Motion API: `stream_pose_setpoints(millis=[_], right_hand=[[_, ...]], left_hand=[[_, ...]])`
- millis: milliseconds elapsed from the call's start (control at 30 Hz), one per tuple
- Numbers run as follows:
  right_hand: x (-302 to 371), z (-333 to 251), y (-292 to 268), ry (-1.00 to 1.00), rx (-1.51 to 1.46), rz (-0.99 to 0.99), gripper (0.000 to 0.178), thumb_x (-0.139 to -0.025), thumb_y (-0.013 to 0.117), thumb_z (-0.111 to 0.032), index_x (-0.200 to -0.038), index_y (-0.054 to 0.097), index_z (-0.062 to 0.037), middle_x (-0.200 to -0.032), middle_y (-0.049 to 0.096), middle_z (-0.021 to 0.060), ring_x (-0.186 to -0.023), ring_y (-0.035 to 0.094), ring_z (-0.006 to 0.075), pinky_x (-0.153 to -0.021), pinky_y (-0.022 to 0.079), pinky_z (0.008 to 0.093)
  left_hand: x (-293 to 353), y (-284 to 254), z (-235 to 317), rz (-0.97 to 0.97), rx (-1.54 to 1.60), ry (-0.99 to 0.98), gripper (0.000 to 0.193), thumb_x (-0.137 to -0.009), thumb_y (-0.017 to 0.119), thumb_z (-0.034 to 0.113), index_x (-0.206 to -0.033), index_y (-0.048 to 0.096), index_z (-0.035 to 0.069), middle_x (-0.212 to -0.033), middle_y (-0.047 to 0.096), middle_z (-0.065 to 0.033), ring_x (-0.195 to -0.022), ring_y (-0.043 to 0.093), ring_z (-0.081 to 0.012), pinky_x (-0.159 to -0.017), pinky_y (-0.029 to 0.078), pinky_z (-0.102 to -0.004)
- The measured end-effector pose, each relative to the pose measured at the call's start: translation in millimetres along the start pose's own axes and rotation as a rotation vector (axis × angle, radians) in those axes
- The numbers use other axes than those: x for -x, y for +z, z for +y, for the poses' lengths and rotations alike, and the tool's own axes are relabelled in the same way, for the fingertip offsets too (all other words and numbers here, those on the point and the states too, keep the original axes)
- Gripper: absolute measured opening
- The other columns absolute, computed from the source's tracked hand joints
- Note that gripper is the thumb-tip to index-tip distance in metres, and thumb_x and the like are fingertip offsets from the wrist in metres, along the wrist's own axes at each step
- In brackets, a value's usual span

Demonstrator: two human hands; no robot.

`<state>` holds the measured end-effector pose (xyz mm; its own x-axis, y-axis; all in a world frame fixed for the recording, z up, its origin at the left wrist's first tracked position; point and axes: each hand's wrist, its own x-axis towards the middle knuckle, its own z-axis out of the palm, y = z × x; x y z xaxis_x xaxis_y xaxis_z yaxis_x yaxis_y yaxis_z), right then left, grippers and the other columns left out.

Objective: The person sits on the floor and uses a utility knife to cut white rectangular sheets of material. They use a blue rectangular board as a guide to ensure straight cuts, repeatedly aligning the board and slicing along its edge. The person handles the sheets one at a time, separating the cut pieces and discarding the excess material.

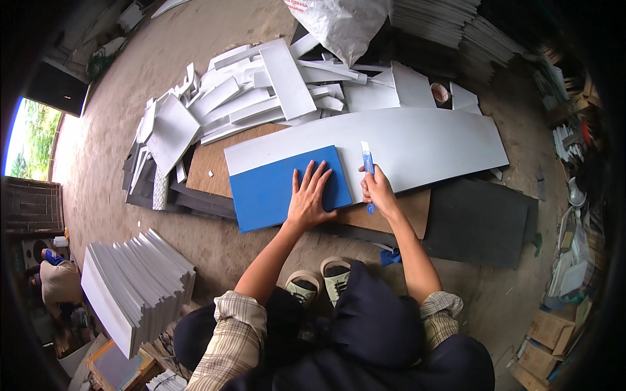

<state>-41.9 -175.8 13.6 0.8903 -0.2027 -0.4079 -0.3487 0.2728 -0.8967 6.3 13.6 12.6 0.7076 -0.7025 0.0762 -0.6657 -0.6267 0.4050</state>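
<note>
My left hand [311, 199] lies flat with its fingers spread on a blue rectangular board [261, 192]. That board rests on the near left part of a long white foam sheet [417, 140]. Beside the board's right edge, my right hand [379, 189] is closed around a blue utility knife [368, 159]. Its blade points away from me, over the white sheet; whether it touches the sheet I cannot tell. Under the sheet lies a brown board [212, 173], with dark grey sheets [476, 218] beneath it.
White offcuts [241, 98] are heaped beyond the sheet, with a tape roll [440, 94] at their right. A stack of white sheets [137, 287] stands at near left. A white sack [342, 26] is at the far side. Cardboard boxes [548, 329] line the right.
</note>
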Motion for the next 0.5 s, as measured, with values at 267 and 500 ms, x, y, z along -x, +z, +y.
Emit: stream_pose_setpoints(millis=[267,500], right_hand=[[-25.9,-30.2,34.9,0.112,0.93,0.018,0.03,-0.088,0.038,-0.017,-0.105,0.032,0.0067,-0.075,0.058,0.0287,-0.068,0.061,0.0387,-0.053,0.05,0.0404],[-45.3,-24.1,49.9,-0.121,1.385,0.107,0.03,-0.084,0.042,-0.017,-0.106,0.041,0.0035,-0.081,0.062,0.0241,-0.08,0.061,0.0387,-0.071,0.047,0.0477]], left_hand=[[-1.9,1.8,-0.6,0.025,0.002,-0.012,0.099,-0.05,0.075,0.041,-0.133,0.029,0.013,-0.139,0.026,-0.0071,-0.132,0.015,-0.028,-0.105,0.005,-0.0537],[-3.1,5.4,-5.2,0.027,0.048,-0.024,0.101,-0.047,0.077,0.039,-0.133,0.03,0.014,-0.138,0.027,-0.0071,-0.132,0.016,-0.0286,-0.104,0.006,-0.0554]])
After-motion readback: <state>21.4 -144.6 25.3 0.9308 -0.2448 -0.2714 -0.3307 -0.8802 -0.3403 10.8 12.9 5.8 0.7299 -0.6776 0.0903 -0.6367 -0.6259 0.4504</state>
